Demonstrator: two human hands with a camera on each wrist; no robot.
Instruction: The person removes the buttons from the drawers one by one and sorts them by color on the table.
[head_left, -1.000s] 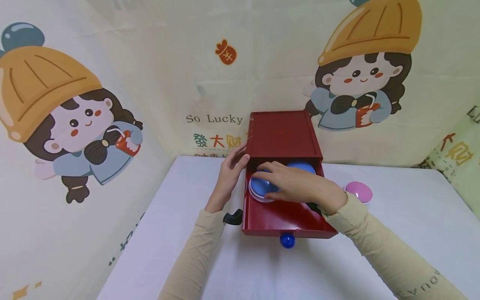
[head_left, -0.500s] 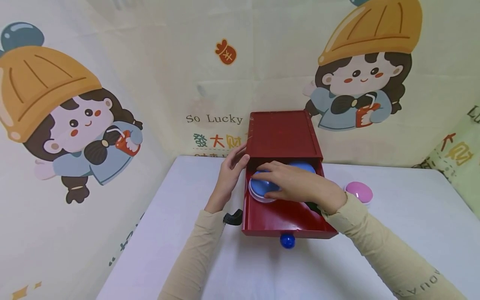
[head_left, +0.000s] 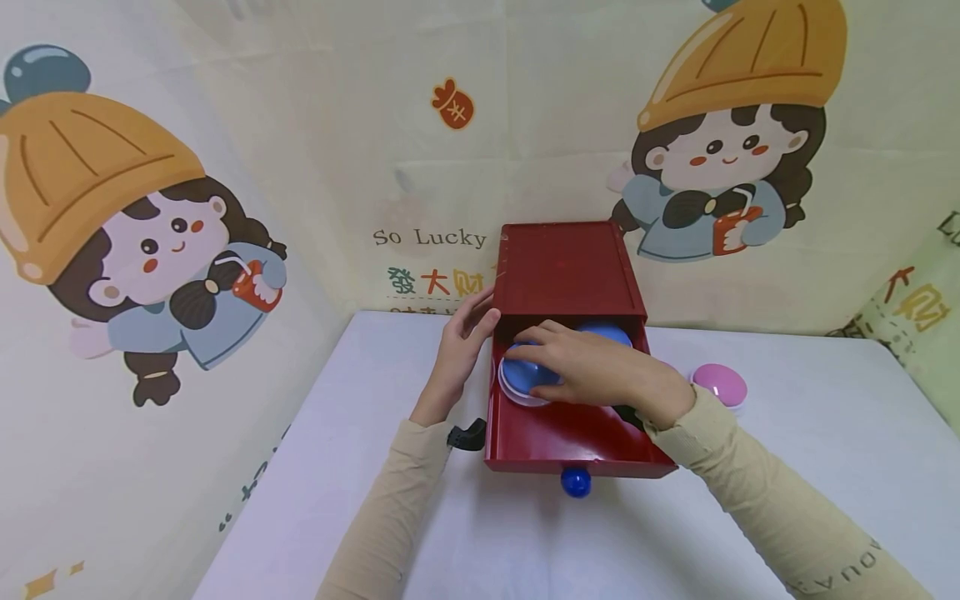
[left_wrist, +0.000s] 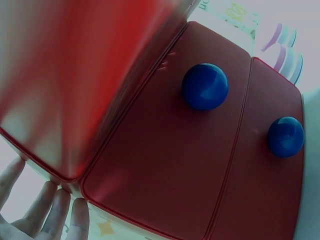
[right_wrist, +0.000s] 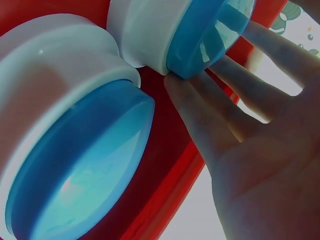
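Note:
A red drawer box [head_left: 566, 271] stands on the table with its top drawer [head_left: 581, 433] pulled out. My left hand [head_left: 455, 358] rests against the box's left side, its fingers extended; fingertips [left_wrist: 80, 215] show at the edge in the left wrist view. My right hand [head_left: 592, 362] reaches into the drawer and holds a blue dome button with a white base [head_left: 517, 379], thumb on the near side, fingers over the far side. Behind that hand lies a second blue button [head_left: 606, 333], partly hidden; in the right wrist view it is the large near button [right_wrist: 90, 165].
A pink button [head_left: 720, 383] sits on the white table [head_left: 360, 400] right of the box. A blue knob [head_left: 576, 482] sticks out of the open drawer's front. Lower drawers with blue knobs [left_wrist: 205, 86] show in the left wrist view. A printed cloth [head_left: 420, 183] hangs behind.

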